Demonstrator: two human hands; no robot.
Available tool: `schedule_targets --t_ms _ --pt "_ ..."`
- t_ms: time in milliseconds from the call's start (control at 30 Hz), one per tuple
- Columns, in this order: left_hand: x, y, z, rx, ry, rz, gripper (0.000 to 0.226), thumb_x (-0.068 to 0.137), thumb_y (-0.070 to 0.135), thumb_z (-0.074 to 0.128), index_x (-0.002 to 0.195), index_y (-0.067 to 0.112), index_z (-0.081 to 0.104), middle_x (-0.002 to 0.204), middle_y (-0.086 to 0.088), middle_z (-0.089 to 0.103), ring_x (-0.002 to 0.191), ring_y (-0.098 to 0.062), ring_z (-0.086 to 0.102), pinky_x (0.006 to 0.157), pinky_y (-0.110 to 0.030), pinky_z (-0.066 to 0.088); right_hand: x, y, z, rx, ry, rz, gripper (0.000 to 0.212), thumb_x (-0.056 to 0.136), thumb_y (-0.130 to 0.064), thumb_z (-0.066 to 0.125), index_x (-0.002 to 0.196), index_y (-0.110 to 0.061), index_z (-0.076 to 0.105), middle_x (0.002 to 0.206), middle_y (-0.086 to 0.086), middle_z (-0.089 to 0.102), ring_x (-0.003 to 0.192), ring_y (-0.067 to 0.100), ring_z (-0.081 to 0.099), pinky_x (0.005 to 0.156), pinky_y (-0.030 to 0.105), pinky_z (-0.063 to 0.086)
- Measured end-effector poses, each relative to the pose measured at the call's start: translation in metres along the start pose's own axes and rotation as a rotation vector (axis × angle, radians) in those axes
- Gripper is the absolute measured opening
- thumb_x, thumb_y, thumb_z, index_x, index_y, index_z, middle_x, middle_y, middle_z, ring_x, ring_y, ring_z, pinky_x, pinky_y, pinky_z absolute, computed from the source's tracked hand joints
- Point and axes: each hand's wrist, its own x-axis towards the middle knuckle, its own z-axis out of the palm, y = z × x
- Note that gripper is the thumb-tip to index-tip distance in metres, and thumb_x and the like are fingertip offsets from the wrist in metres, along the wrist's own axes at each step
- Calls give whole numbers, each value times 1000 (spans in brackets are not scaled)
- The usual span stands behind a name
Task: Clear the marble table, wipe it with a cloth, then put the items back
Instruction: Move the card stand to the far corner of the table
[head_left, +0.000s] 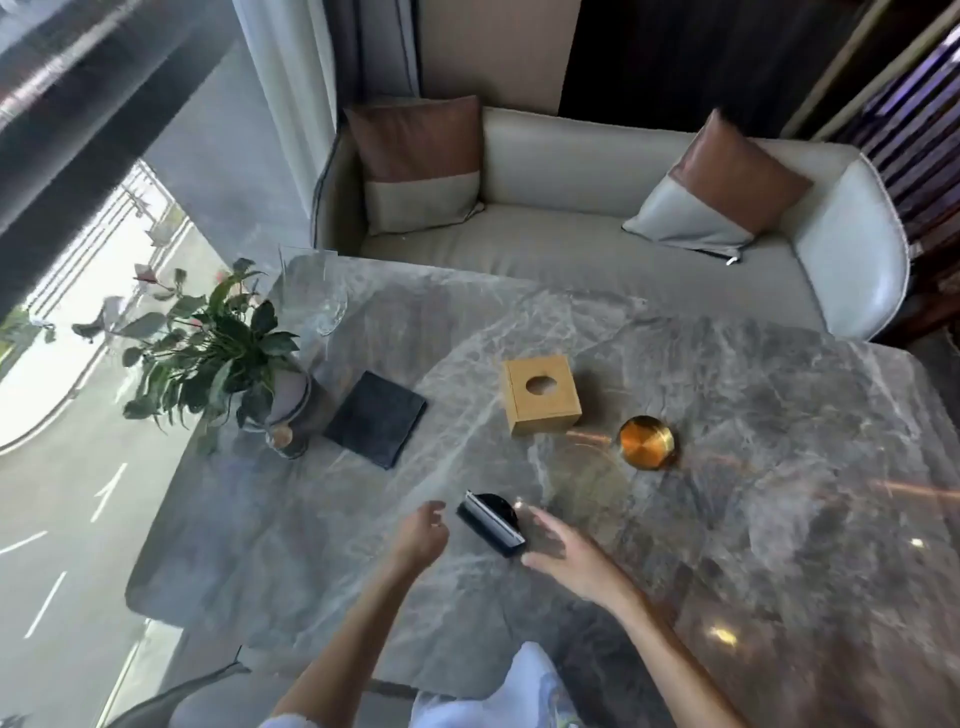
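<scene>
From the head camera I look down on the grey marble table (727, 415); both bare hands reach over its near part toward a small black stand (491, 524) that sits on the marble between them. My left hand (420, 532) is just left of the stand with its fingers loosely curled and holding nothing, a little apart from it; my right hand (558, 548) lies just right of it, fingers spread and released, the thumb close to the stand's near end, though motion blur keeps me from telling whether it touches. Farther back, a folded dark cloth (375, 418) lies flat on the marble beside a potted plant (218, 343) at the table's left edge; a clear wine glass (317, 296) stands behind the plant. A wooden tissue box (540, 395) sits near the table's middle; a round brass dish (647, 441) rests just to its right, apart from it. Beyond the table is a pale sofa (571, 234) with two brown-and-grey cushions (421, 161).
</scene>
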Motion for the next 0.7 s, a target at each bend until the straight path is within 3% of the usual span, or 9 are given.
schedule_targets --t_ms 167,267,367,433,500,567,633,700 --pt "38 -9 14 -260 -77 -99 51 80 0 43 129 12 54 127 -20 61 113 -44 58 91 -54 50 7 -28 17 -53 55 -33 63 87 -48 60 144 -44 34 147 -21 43 134 -1 40 112 29 37" --pt "23 12 13 -228 -95 -45 57 79 -5 40 134 9 52 130 -14 59 115 -42 58 93 -51 50 6 -37 21 -145 93 -53 48 90 -40 56 137 -45 45 135 -17 59 120 -1 55 101 26 48" --pt "13 17 17 -260 -85 -56 48 82 -8 36 123 5 59 124 -17 61 110 -37 60 94 -47 49 1 -44 22 -205 193 -111 38 94 -29 53 130 -41 55 119 -11 70 106 6 65 89 26 53" --pt "7 16 17 -408 -84 -175 33 89 0 37 108 7 62 112 -20 60 90 -29 61 81 -42 51 -8 -48 12 -191 218 -151 32 95 -24 52 122 -36 64 112 -11 72 102 5 65 85 21 51" --pt "2 12 19 -527 -140 -287 22 94 14 43 108 9 60 109 -14 57 82 -23 57 72 -37 52 -22 -50 -7 -155 148 -180 27 96 -20 53 114 -33 68 109 -14 72 101 -3 63 86 15 47" --pt "-5 10 25 -563 -304 -349 30 95 34 48 112 14 61 113 -10 61 83 -22 60 66 -36 56 -39 -46 -30 -89 34 -191 26 95 -15 55 110 -30 71 109 -13 73 104 -5 63 90 16 47" --pt "-13 12 41 -650 -501 -366 47 92 51 48 112 12 67 104 -10 67 78 -22 64 61 -35 57 -56 -38 -53 7 -47 -195 28 93 -6 57 109 -22 73 111 -8 73 108 -1 64 98 20 48" --pt "-19 18 64 -693 -592 -276 58 93 56 45 115 8 67 92 -14 67 66 -22 62 51 -31 50 -72 -26 -77 80 -92 -199 28 91 -2 57 111 -16 73 118 -6 71 117 1 61 105 22 45"
